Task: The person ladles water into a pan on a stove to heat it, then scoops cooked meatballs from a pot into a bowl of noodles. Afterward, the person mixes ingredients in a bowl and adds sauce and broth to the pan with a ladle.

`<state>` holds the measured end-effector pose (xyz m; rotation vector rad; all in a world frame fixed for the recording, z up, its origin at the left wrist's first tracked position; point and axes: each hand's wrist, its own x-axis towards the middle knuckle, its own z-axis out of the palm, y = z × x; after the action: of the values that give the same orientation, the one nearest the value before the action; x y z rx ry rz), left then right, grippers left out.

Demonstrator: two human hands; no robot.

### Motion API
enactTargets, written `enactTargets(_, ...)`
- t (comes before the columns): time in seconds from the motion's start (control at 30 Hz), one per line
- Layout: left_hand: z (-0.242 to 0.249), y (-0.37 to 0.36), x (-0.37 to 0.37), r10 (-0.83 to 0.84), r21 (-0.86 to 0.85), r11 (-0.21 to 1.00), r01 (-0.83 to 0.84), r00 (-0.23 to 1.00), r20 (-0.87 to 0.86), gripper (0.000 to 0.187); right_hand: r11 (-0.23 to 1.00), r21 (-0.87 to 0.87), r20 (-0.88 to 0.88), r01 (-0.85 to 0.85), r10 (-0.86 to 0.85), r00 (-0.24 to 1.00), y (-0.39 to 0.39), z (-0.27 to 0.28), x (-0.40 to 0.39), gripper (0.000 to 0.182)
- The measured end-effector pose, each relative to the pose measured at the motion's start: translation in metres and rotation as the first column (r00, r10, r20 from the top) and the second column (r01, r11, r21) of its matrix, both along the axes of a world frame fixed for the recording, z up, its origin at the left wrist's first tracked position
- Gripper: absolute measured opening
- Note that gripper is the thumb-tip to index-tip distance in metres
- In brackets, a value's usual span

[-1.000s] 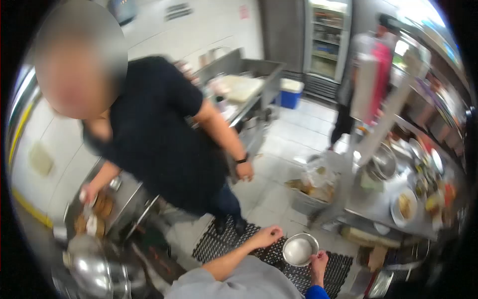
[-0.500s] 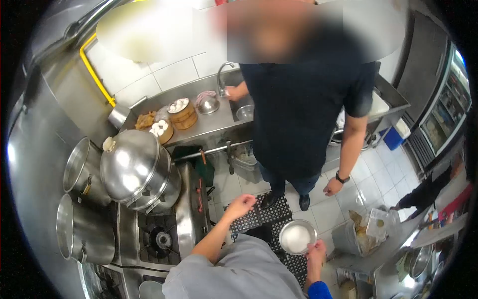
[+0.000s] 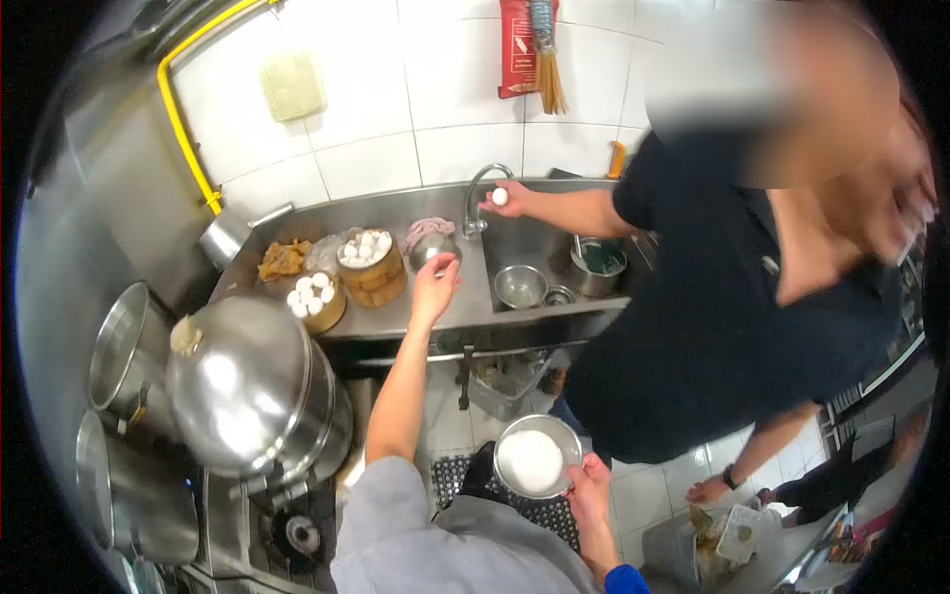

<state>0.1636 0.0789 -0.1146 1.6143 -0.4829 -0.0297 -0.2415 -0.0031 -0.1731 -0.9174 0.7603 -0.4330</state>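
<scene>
At far left, two tall steel stockpots [image 3: 124, 361] stand beside a large domed steel lid [image 3: 233, 381] that covers a pot on the gas stove; a burner [image 3: 294, 536] shows below it. A yellow pipe [image 3: 183, 119] runs up the white tiled wall [image 3: 396, 89] behind.

Along the wall stands a stainless table [image 3: 396, 213] with a built-in sink. On its left part lie fried pieces [image 3: 283, 259], then two bamboo steamer baskets [image 3: 370, 269] holding white buns. Just right of the baskets rests a small steel bowl [image 3: 432, 247].

The left hand [image 3: 433, 287] is raised over the table's front edge near that small bowl, fingers loosely spread, its grip open and holding nothing.

The faucet [image 3: 480, 193] arches over the sink basin [image 3: 539, 247], which holds a steel bowl [image 3: 520, 286] and a steel pot [image 3: 598, 265]. A co-worker's hand [image 3: 507, 200] holds a small white object at the faucet. On the wall above hang a red packet [image 3: 517, 45] and a bundle of sticks [image 3: 547, 59].

Lower centre, the right hand [image 3: 591, 485] grips the rim of a steel bowl of white powder [image 3: 532, 460], held in the air at waist height above a black floor mat [image 3: 524, 510].

At right stands the co-worker in a dark shirt [image 3: 712, 327] on a white tiled floor [image 3: 653, 485]; a bin [image 3: 693, 540] with packaging sits at lower right.
</scene>
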Motion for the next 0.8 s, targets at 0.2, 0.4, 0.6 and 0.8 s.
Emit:
enactTargets(0.2, -0.034, -0.084, 0.174, 0.006, 0.354, 0.932, -0.078, 0.980, 0.200, 0.026, 0.996, -0.060, 0.009, 0.073, -0.072, 0.997, -0.040, 0.019, 0.154, 0.018)
enactTargets(0.4, -0.086, -0.168, 0.272, -0.040, 0.393, 0.906, -0.155, 0.894, 0.446, 0.041, 0.983, -0.115, 0.024, 0.141, -0.139, 0.990, -0.085, 0.023, 0.247, 0.015)
enactTargets(0.6, -0.075, -0.158, 0.277, -0.102, 0.594, 0.793, -0.137, 0.931, 0.350, 0.016, 0.994, -0.103, -0.108, 0.017, -0.028, 0.994, -0.108, 0.019, 0.299, 0.012)
enactTargets(0.8, -0.071, -0.158, 0.283, -0.073, 0.621, 0.769, -0.149, 0.946, 0.316, 0.013, 0.994, -0.086, -0.142, -0.065, 0.053, 0.988, -0.108, 0.002, 0.325, 0.010)
